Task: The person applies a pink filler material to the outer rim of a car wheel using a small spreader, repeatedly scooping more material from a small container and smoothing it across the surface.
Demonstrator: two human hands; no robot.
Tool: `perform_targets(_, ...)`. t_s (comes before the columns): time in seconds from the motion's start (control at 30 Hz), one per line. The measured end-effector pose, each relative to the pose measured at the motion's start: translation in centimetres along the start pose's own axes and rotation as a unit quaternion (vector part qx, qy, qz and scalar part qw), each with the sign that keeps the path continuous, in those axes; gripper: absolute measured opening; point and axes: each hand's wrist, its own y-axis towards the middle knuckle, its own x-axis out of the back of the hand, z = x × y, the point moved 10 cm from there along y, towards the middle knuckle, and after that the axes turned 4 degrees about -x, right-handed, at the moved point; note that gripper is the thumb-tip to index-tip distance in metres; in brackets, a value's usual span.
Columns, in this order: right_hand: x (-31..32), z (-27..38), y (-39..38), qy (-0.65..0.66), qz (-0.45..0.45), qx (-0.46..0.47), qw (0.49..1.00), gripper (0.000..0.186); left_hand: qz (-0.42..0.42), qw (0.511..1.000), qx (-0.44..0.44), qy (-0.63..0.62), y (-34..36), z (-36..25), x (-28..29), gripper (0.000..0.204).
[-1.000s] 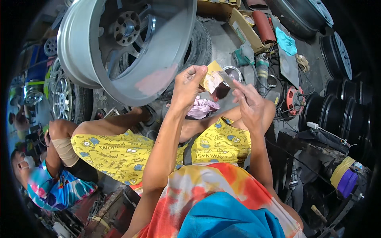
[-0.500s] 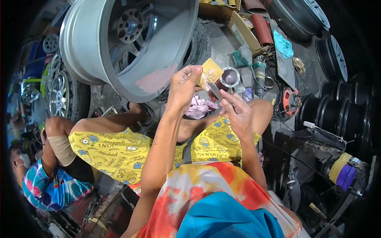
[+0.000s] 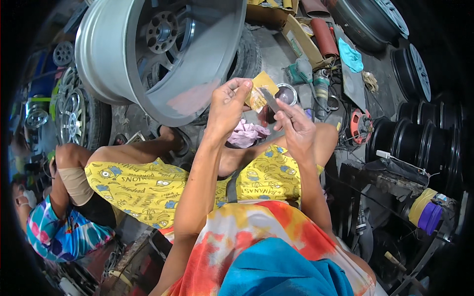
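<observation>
My left hand [image 3: 226,108] pinches a yellow card [image 3: 265,82] smeared with pale paste. In my right hand [image 3: 298,126] is a flat grey metal scraper [image 3: 269,99], its blade lying against the card's smeared face. Just behind the scraper stands an open round can [image 3: 288,93], partly covered by it. To the left, a large grey wheel rim [image 3: 143,84] leans tilted, with a pinkish patch [image 3: 194,97] on its inner wall. A crumpled pink cloth [image 3: 248,133] lies below my hands.
Beyond the can lie a green power tool [image 3: 300,70], a grinder [image 3: 322,91] and cables. A red reel [image 3: 361,126] and stacked black rims [image 3: 419,143] stand at the right. Another person's knee [image 3: 74,155] is at the left, near a wheel with tyre [image 3: 81,118].
The scraper has moved up and left onto the card and is turned more upright. My left hand and the card have shifted only slightly.
</observation>
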Motion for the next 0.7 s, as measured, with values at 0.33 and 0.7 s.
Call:
perform_targets(0.33, 0.8, 0.5, 0.3, 0.003, -0.029, 0.005, 1.000, 0.031, -0.004, 1.000, -0.012, 0.009, -0.1, -0.7, 0.1, 0.026)
perform_targets(0.7, 0.8, -0.1, 0.3, 0.018, -0.047, 0.006, 0.999, 0.030, -0.004, 1.000, 0.000, -0.023, 0.1, -0.2, 0.4, 0.034)
